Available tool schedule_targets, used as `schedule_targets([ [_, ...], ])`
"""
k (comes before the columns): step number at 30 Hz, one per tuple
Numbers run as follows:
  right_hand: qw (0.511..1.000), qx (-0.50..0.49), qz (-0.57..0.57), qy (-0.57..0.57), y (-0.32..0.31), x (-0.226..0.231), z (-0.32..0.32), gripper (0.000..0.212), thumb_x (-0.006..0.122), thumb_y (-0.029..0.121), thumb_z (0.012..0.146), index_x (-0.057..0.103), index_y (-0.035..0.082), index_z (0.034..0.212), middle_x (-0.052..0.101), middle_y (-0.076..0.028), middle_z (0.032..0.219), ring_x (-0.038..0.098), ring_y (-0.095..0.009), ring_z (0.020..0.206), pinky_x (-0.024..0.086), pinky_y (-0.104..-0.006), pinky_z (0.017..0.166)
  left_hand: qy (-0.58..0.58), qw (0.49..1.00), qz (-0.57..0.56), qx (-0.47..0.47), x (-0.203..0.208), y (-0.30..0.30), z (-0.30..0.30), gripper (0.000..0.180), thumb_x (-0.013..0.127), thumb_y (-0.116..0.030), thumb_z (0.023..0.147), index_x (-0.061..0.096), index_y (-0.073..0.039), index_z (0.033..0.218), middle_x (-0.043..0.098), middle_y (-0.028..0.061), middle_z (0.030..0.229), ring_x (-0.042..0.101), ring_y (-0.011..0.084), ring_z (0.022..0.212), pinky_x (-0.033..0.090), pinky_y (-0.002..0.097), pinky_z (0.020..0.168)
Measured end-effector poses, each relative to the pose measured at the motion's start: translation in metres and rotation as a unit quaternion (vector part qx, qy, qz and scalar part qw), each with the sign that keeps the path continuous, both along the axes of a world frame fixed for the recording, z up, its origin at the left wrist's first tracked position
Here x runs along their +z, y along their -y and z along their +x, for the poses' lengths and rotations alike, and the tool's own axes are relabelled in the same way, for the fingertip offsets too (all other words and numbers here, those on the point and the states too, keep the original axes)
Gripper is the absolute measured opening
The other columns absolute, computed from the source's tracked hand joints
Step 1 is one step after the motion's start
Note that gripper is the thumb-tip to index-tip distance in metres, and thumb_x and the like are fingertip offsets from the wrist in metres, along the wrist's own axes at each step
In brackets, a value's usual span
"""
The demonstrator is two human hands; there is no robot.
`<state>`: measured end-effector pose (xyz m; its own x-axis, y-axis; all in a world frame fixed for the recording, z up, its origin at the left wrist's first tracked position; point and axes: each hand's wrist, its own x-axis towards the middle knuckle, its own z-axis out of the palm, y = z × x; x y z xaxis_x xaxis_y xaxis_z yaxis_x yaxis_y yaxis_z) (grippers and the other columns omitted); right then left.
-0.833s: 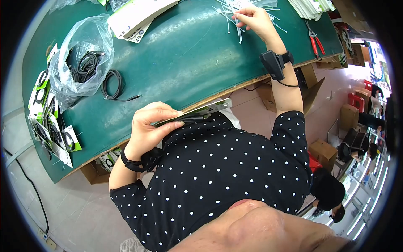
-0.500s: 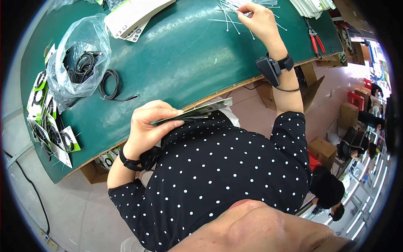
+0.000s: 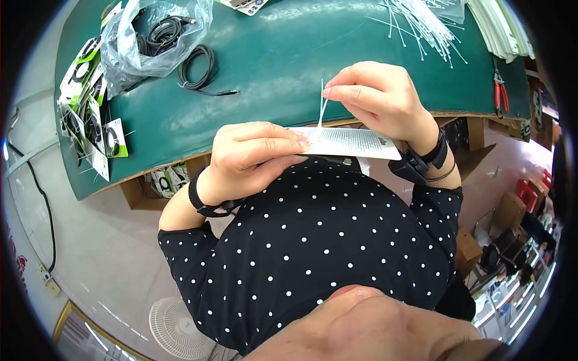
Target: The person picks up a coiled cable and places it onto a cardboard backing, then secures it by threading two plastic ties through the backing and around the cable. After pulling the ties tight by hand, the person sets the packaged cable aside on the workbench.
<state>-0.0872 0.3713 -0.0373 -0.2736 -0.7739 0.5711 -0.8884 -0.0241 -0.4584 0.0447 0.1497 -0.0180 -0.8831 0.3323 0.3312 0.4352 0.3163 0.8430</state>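
Between the fingers and thumb of my left hand [image 3: 253, 153] is a white printed card [image 3: 349, 141], held just past the table edge in front of my body. A black cable lies against the card's underside; little more than its connector [image 3: 347, 161] shows. The fingers of my right hand [image 3: 385, 96] pinch a thin white cable tie [image 3: 322, 108] above the card. That tie stands up from the card's far edge in two strands; whether it passes through the card I cannot tell.
Loose white cable ties [image 3: 421, 27] lie at the far right, near a stack of cards [image 3: 497, 27] and red-handled pliers [image 3: 501, 93]. To the left are a clear bag [image 3: 129, 57] of black cables, one coiled cable [image 3: 198, 69] and carded cables [image 3: 90, 114].
My right hand has come back from the cable tie pile to the card, with a tie in its fingers. The card has turned so its printed face shows. The whole view has shifted.
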Motion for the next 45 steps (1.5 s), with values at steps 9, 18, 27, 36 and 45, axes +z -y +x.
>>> schedule_targets([
  [9,0.999,0.024,-0.015,0.042,0.004,0.003,0.013,0.02,0.069,-0.003,0.069,0.068,0.003,0.088,0.067,-0.009,0.081,0.065,-0.021,0.066,0.051,-0.0281,0.054,-0.071,0.996,-0.046,0.0,0.007,-0.003,0.005,0.022,0.077,0.001,0.066,0.069,-0.002,0.086,0.071,0.0118,0.086,0.071,0.0237,0.081,0.055,0.0277,0.066],
  [18,0.998,0.047,-0.016,0.03,0.002,-0.001,0.01,0.018,0.071,0.001,0.068,0.067,0.004,0.086,0.066,-0.008,0.081,0.064,-0.02,0.065,0.05,-0.028,0.052,-0.096,0.994,-0.058,-0.008,0.002,-0.005,0.001,0.019,0.076,0.002,0.067,0.068,-0.003,0.083,0.071,0.0111,0.085,0.071,0.0242,0.082,0.055,0.0273,0.063],
  [27,0.987,0.135,-0.025,0.082,0.011,-0.004,0.012,0.013,0.071,0.002,0.071,0.067,0.005,0.083,0.065,-0.006,0.077,0.06,-0.017,0.058,0.044,-0.0262,0.047,0.018,1.0,-0.008,-0.001,-0.001,-0.006,-0.003,0.019,0.076,0.003,0.067,0.067,-0.001,0.082,0.07,0.0139,0.089,0.069,0.0233,0.08,0.055,0.0284,0.065],
  [36,0.84,0.143,0.134,0.506,0.008,-0.008,0.008,0.009,0.072,0.004,0.077,0.066,0.002,0.083,0.064,-0.001,0.076,0.056,-0.005,0.061,0.042,-0.0194,0.052,0.116,0.988,0.103,-0.017,-0.013,-0.001,-0.008,0.019,0.075,0.006,0.07,0.065,0.001,0.086,0.069,0.013,0.095,0.067,0.0195,0.083,0.054,0.0264,0.071],
  [45,0.773,0.135,0.071,0.616,0.018,-0.032,-0.008,0.014,0.069,0.007,0.082,0.065,-0.001,0.093,0.066,-0.004,0.086,0.058,-0.007,0.069,0.047,-0.0196,0.062,0.277,0.899,0.327,0.093,-0.013,0.005,-0.003,0.021,0.069,0.012,0.074,0.062,0.005,0.092,0.065,0.0188,0.103,0.065,0.0209,0.088,0.055,0.0303,0.078],
])
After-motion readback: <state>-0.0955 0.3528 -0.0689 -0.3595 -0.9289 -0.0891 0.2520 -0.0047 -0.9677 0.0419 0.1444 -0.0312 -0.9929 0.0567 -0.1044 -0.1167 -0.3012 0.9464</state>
